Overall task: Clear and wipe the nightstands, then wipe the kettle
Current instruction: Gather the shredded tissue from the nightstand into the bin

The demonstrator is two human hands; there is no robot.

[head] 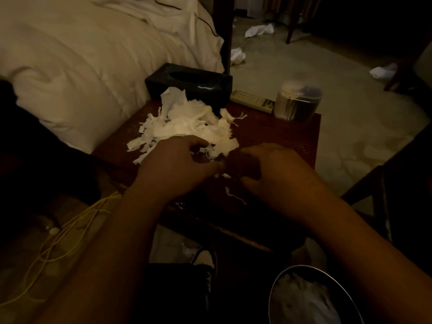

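A dark red wooden nightstand (275, 136) stands beside the bed. A heap of torn white tissue scraps (187, 122) covers its middle. My left hand (177, 164) sits at the near edge of the heap, fingers curled around some scraps. My right hand (268, 169) lies just right of it, fingers curled down onto the tabletop near small white shreds (233, 195); whether it holds any is hidden. No kettle is in view.
A black tissue box (189, 83), a remote control (252, 100) and a clear lidded jar (297, 101) stand at the nightstand's back. A round bin (308, 298) with white waste sits low right. Crumpled tissues (259, 30) litter the floor. Yellow cords (70, 230) hang left.
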